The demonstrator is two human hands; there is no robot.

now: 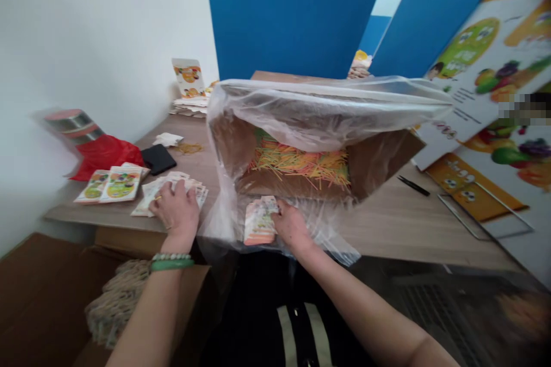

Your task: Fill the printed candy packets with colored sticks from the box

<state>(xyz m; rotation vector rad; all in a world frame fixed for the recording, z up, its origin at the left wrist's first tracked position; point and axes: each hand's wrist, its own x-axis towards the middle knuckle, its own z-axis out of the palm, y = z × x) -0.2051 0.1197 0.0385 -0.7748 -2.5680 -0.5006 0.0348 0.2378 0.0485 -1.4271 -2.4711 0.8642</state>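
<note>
My left hand (176, 209) rests fingers-down on a spread pile of printed cards (150, 195) at the table's front left; a green and a beaded bracelet sit on that wrist. My right hand (291, 225) grips a thick stack of cards (259, 222), pink-edged, held against the clear plastic liner (318, 109). The liner spills out of a cardboard box (379, 163) lying on its side, open toward me. Inside the box lie many thin orange, yellow and green sticks (301, 161).
Two printed packets (112, 183) lie left of the pile, beside a red bag (105, 152), a black wallet (158, 158) and rubber bands (189, 148). More cards (189, 83) stand at the wall. A pen (413, 185) and a fruit poster (495, 103) are at right. A box of bands (114, 301) sits below.
</note>
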